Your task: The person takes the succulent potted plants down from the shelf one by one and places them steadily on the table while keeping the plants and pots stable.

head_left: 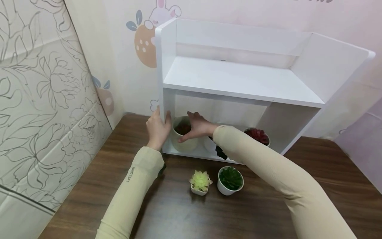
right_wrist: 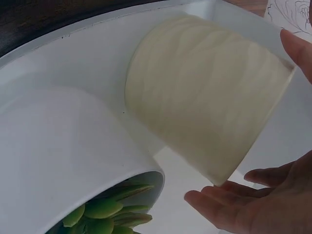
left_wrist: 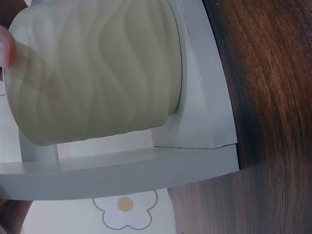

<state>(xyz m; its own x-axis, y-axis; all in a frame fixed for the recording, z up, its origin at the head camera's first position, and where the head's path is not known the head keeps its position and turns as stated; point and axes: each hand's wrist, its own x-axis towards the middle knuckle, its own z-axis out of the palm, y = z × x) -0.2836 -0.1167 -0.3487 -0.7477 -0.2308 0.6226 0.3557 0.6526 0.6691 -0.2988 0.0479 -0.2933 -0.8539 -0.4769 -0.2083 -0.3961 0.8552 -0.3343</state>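
A cream pot with a wavy surface (left_wrist: pixel 97 73) stands upright on the lower level of the white shelf (head_left: pixel 238 73), at the left end. Brown filling shows inside it in the head view. My right hand (head_left: pixel 198 126) spreads around the pot's rim, thumb on the near side and fingers (right_wrist: pixel 209 202) at the far side, all fairly straight. With my left hand (head_left: pixel 158 129) I hold the shelf's left side panel (left_wrist: pixel 122 183), fingers outside and thumb toward the inside. Beside the cream pot is a white pot (right_wrist: pixel 63 141) with green leaves, mostly hidden by my right wrist in the head view.
A red succulent (head_left: pixel 257 135) sits farther right on the lower level, partly behind my right sleeve. On the brown wooden table (head_left: pixel 173 212), in front of the shelf, stand a yellow-green succulent (head_left: pixel 200 181) and a dark green succulent in a white pot (head_left: pixel 230 181). Patterned walls border the table.
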